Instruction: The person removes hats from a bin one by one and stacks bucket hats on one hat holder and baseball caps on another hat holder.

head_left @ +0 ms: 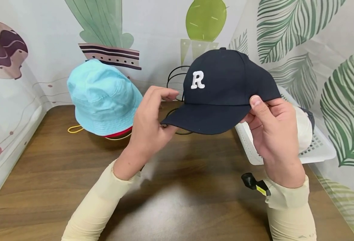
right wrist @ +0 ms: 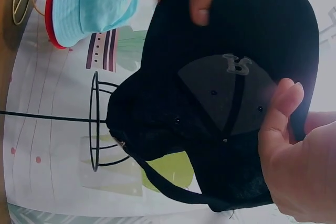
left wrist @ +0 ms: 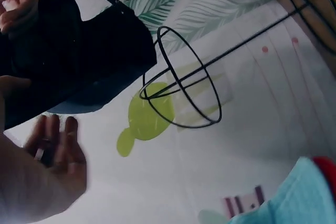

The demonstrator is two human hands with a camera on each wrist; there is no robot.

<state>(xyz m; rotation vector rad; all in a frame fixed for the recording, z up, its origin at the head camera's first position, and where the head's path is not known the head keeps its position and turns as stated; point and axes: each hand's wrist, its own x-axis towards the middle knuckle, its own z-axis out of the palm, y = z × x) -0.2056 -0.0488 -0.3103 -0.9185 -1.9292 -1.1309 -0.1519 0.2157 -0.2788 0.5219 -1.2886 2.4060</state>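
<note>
A navy baseball cap [head_left: 219,80] with a white letter R is held up in the air, its brim toward the left and front. My right hand [head_left: 274,129] pinches its lower edge on the right, thumb on the outside and fingers reaching inside. At the brim's left corner, my left hand [head_left: 153,117] has its thumb under the brim and its fingers raised above, apart from the fabric. The right wrist view shows the cap's dark inside and back strap [right wrist: 173,187]. Behind the cap stands a black wire hat stand [left wrist: 181,85], mostly hidden in the head view.
A light blue bucket hat [head_left: 103,97] with a red underside sits on a gold wire stand [right wrist: 21,1] at the left. On the right, a white plastic basket [head_left: 321,152] holds a whitish cap [head_left: 304,130]. Patterned cloth walls [head_left: 159,23] border the wooden table [head_left: 59,174].
</note>
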